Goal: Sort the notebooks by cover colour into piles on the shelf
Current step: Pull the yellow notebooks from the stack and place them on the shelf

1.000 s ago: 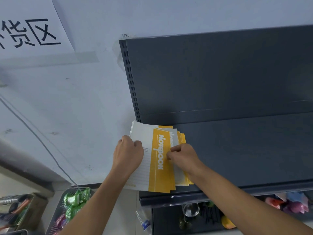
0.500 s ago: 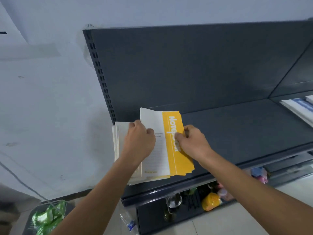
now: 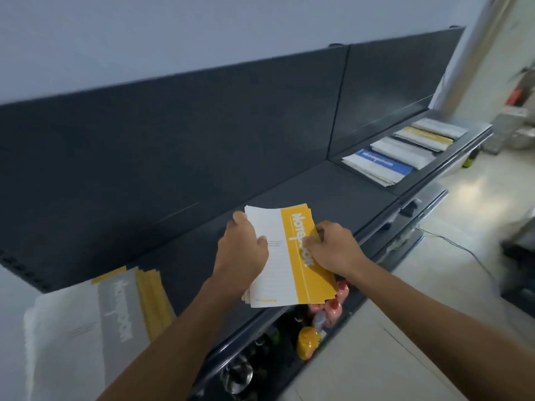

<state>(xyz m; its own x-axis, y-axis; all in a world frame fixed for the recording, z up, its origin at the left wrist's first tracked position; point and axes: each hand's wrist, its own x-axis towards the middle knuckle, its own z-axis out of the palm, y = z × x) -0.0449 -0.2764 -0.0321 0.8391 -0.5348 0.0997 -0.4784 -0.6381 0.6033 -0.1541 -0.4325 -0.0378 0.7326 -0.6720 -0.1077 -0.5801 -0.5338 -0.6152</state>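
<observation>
Dark shelf (image 3: 318, 186): yellow notebooks (image 3: 301, 256) lifted off lower-left pile (image 3: 115, 308), gripped by left hand (image 3: 243, 256), pinched by right hand (image 3: 333, 250); placement pending.

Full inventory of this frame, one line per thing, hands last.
held notebooks: small stack, yellow band on top cover, over the shelf's front edge
left pile: one, grey-band cover on top, yellow ones fanned beneath, shelf's left end
blue-band pile: one, blue and white, shelf's right bay
grey pile: one, pale grey, just beyond the blue-band pile
yellow-band pile: one, yellow and white, beyond that
far pile: one, pale grey, right end
shelf: one, dark grey, with back panel
lower-shelf goods: several, yellow, pink, clear; too blurred to identify
floor: pale, lower right
left hand: grips the stack's left edge
right hand: pinches its yellow band
</observation>
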